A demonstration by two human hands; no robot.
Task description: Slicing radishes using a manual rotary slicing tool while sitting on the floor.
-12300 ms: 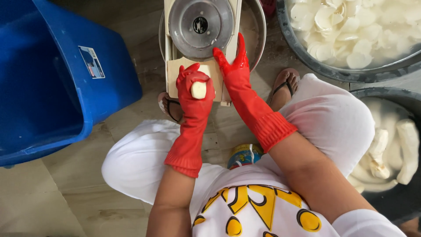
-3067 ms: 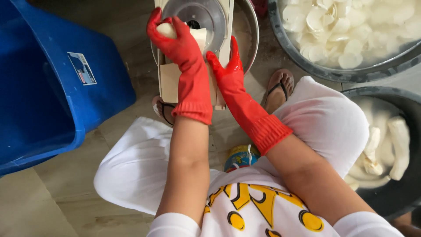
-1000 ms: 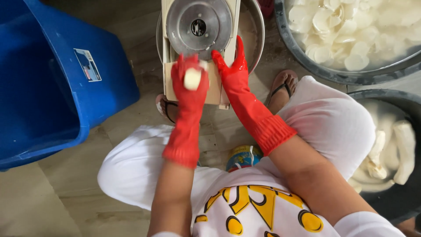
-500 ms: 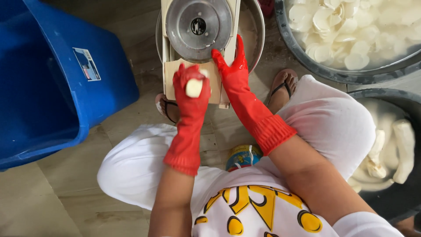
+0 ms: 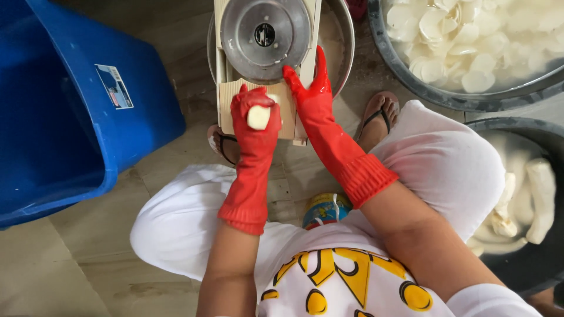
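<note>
Pale peeled root piece [image 5: 258,117], short and stubby, cut end facing up toward the camera, long axis running roughly up the picture toward the slicer disc [image 5: 265,36]. Clamped in the red-gloved left hand [image 5: 256,120], fingers curled around its sides, over the wooden board [image 5: 285,111] just below the disc. Red-gloved right hand [image 5: 310,94] spread flat, fingers apart, resting on the slicer frame beside the disc, gripping nothing. Metal bowl [image 5: 343,35] under the slicer. Basin of white slices [image 5: 470,53] at upper right, dark tub of peeled roots [image 5: 529,194] at right, blue bin [image 5: 70,105] at left.
</note>
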